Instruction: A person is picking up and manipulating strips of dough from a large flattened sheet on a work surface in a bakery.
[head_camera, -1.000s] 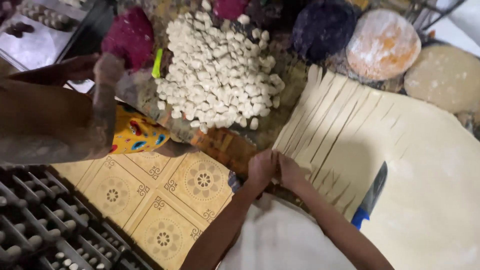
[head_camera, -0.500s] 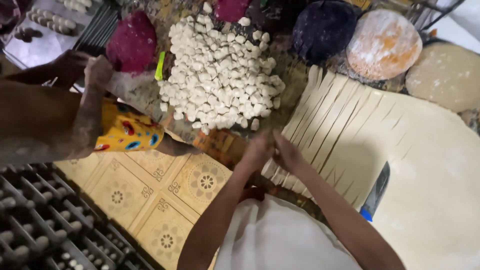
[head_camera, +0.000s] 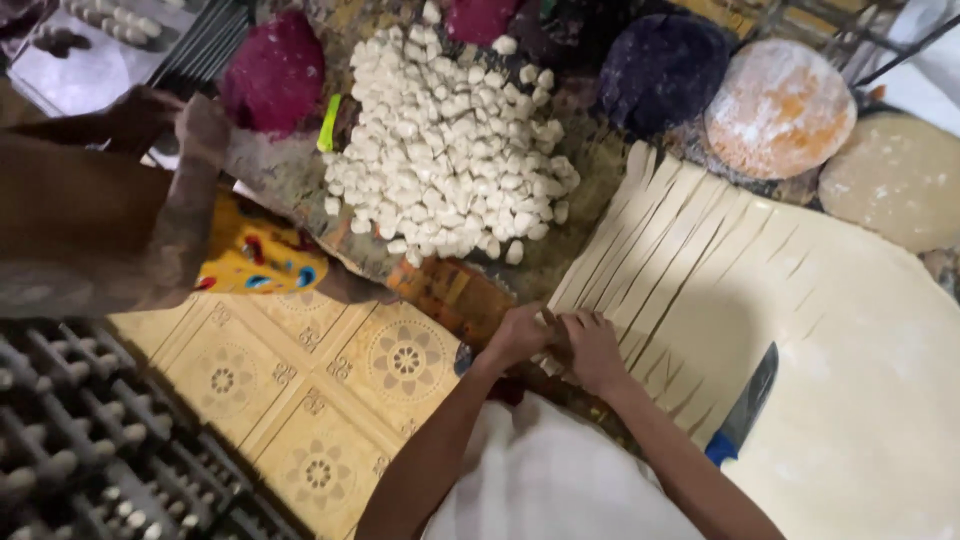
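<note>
While both hands meet at the near edge of the rolled dough sheet (head_camera: 850, 330), a heap of small white dough pieces (head_camera: 450, 150) lies beyond them, flanked by maroon (head_camera: 275, 70) and dark purple dough balls (head_camera: 665, 70). Another person's arm (head_camera: 90, 230) crosses at far left (clear of the work). A blue-handled knife (head_camera: 745, 405) rests on the sheet. Dough strips (head_camera: 650, 255): pale, narrow, long axes running from near edge diagonally away to the right. Left hand (head_camera: 520, 335) and right hand (head_camera: 592, 348), fingers curled, pinch the strips' near ends.
</note>
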